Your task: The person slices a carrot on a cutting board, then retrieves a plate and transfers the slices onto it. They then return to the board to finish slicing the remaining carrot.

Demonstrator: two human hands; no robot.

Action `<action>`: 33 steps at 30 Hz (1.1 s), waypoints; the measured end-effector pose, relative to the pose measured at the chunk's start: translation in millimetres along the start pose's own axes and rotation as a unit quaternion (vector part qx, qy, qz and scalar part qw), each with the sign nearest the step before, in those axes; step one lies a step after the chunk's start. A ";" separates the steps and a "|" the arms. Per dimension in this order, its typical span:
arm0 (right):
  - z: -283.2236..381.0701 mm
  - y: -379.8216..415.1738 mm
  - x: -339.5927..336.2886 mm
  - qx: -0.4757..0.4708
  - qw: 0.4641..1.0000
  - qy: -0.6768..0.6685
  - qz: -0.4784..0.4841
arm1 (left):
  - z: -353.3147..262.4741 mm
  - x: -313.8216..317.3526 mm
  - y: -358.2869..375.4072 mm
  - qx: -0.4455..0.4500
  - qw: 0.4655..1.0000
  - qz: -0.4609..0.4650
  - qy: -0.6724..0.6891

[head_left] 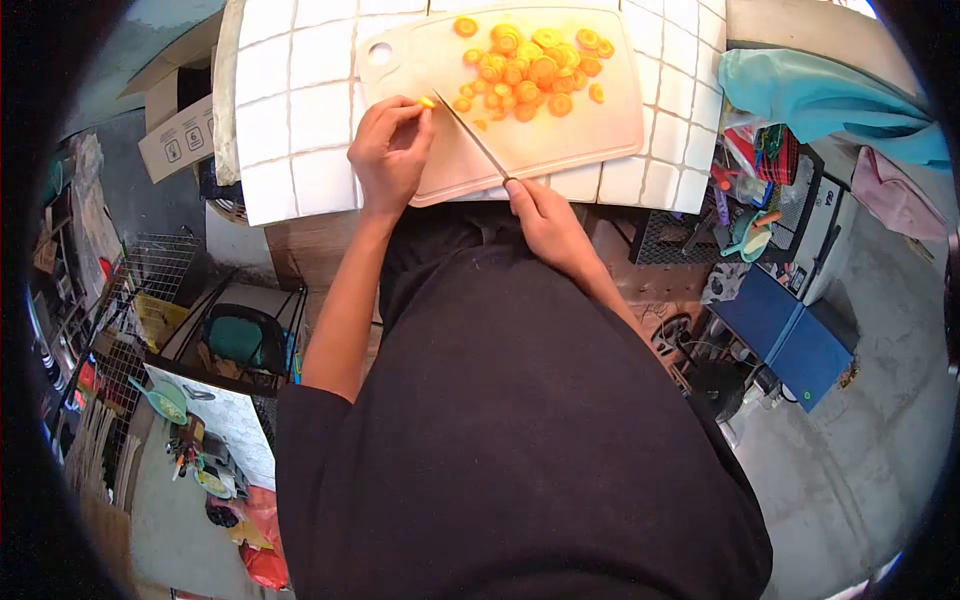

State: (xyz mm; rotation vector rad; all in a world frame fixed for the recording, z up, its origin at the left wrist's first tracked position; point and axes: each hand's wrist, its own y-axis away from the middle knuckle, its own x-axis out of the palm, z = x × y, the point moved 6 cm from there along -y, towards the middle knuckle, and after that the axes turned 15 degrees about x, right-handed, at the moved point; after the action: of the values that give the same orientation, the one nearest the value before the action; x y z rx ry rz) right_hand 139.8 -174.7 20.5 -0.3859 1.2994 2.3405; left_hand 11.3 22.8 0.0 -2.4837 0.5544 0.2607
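Observation:
My left hand (pixel 390 155) pinches a small piece of carrot (pixel 427 102) between thumb and fingertips, over the left part of a pale cutting board (pixel 540 155). Wrapped round a handle at the board's near edge, my right hand (pixel 545 222) holds a knife (pixel 475 138). Its blade slants up and to the left, with the tip close to the carrot piece. Many round carrot slices (pixel 525 75) lie heaped on the upper right of the board, and a few are scattered around the heap.
The board rests on a white tiled counter (pixel 285 120). A teal cloth (pixel 800 85) hangs at the right, above a black rack (pixel 795 200) of utensils. A cardboard box (pixel 175 145) stands left of the counter, with a wire rack (pixel 150 270) below it.

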 end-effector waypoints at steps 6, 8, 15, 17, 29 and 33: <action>-11.4 -11.0 -10.1 0.045 0.996 -0.055 -0.054 | -5.8 0.2 -3.0 0.036 0.998 0.028 -0.040; -7.3 -6.7 0.2 0.019 0.996 -0.075 -0.035 | -8.2 0.0 -5.3 0.049 0.997 0.036 -0.042; 23.4 1.4 6.6 -0.047 0.993 0.098 -0.038 | -11.9 0.9 -6.1 0.092 0.991 0.072 -0.060; 25.0 0.8 5.3 -0.051 0.990 0.125 -0.049 | -11.1 2.1 -6.4 0.093 0.991 0.075 -0.062; 26.5 1.7 4.6 -0.082 0.975 0.183 -0.090 | -9.4 4.7 -5.8 0.093 0.989 0.090 -0.065; 27.9 1.8 5.3 -0.087 0.975 0.182 -0.091 | -9.3 4.1 -5.9 0.088 0.990 0.088 -0.064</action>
State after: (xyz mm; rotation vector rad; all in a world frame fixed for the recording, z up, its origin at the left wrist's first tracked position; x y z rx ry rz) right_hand 133.4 -150.5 34.1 -0.9865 1.1553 2.3026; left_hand 18.1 20.5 9.2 -2.2320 0.7119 0.4187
